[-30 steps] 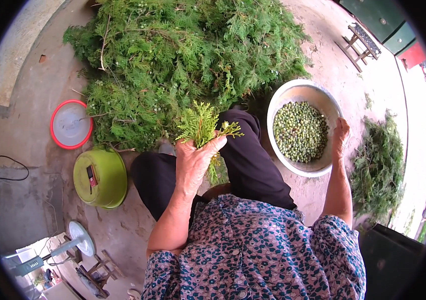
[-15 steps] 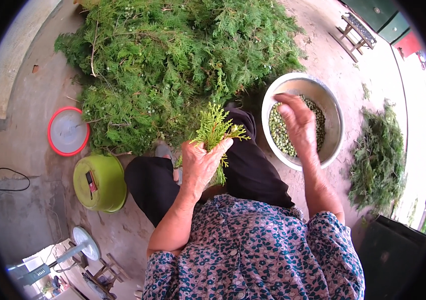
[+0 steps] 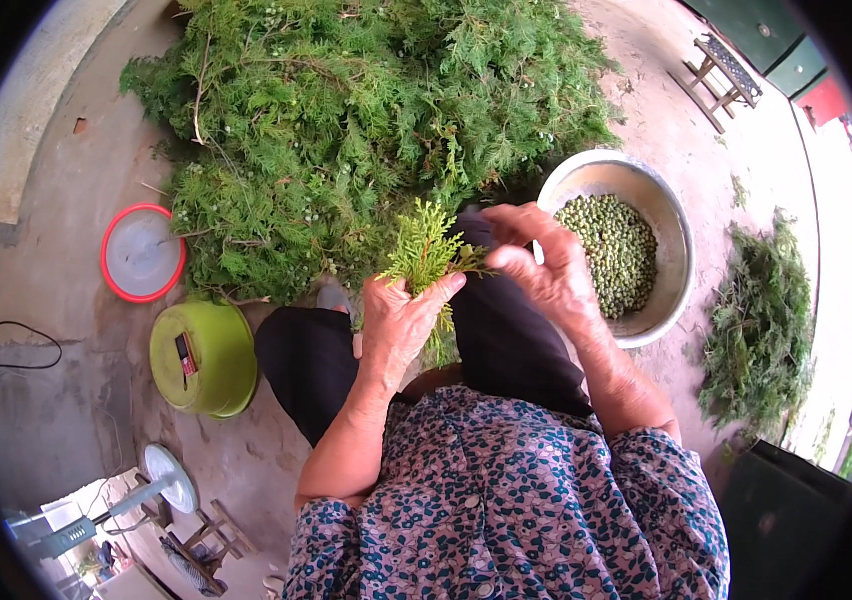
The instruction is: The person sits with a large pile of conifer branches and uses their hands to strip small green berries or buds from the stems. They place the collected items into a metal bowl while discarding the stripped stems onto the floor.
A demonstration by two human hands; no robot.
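Note:
My left hand (image 3: 401, 325) is closed around a small bunch of green conifer sprigs (image 3: 424, 250), held above my lap with the leafy tips pointing up and away. Just to the right of the sprigs is my right hand (image 3: 546, 265), thumb and fingers apart, with nothing visible in it. Its fingertips come close to the sprig tips; whether they touch I cannot tell. Behind that hand stands a wide metal basin (image 3: 681, 240) on the floor, partly filled with small round green cones (image 3: 611, 250).
A large heap of cut conifer branches (image 3: 346, 130) lies ahead. A smaller pile (image 3: 761, 320) is at the right. On the left are a red-rimmed sieve (image 3: 109, 255), an upturned green tub (image 3: 216, 350) carrying a phone-like object (image 3: 186, 355), and a fan (image 3: 171, 480). A stool (image 3: 726, 75) stands far right.
My right hand has moved left from over the basin to beside the sprigs, uncovering more of the cones. My left hand stays closed on the sprigs in nearly the same place.

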